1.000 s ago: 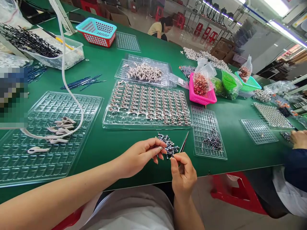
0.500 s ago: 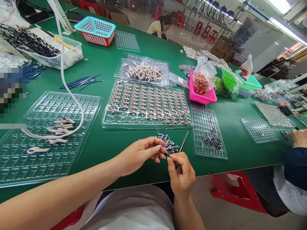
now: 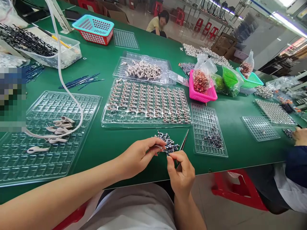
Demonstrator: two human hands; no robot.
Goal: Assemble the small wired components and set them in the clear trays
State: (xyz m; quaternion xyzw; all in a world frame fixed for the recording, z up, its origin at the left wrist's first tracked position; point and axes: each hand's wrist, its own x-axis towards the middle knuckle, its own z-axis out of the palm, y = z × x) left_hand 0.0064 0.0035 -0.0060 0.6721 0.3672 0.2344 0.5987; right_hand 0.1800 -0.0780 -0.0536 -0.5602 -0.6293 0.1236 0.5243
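In the head view my left hand (image 3: pixel 139 156) is closed in a pinch, with a small pale piece partly hidden among its fingers; its kind is unclear. Between thumb and index finger, my right hand (image 3: pixel 182 171) grips a small dark circuit board (image 3: pixel 168 154). Fine wires run between the two hands. A pair of tweezers (image 3: pixel 184 139) points up from behind the right fingers; whether that hand holds it is hidden. Just beyond my fingertips lies a pile of small wired circuit boards (image 3: pixel 170 142). Farther back, a clear tray (image 3: pixel 112 119) carries rows of beige earbud shells (image 3: pixel 148 97).
Left, another clear tray (image 3: pixel 48 163) holds several earbud shells under a white hose (image 3: pixel 59 64). Loose shells (image 3: pixel 144 69) lie at the back. A pink basket (image 3: pixel 202 95) and a tray of wired parts (image 3: pixel 209 151) stand right. A co-worker's hand (image 3: pixel 300 136) shows far right.
My left fingers have shifted around the pale piece, thumb lower and other fingers more curled. The right hand keeps its pinch almost in place. The view has tilted slightly.
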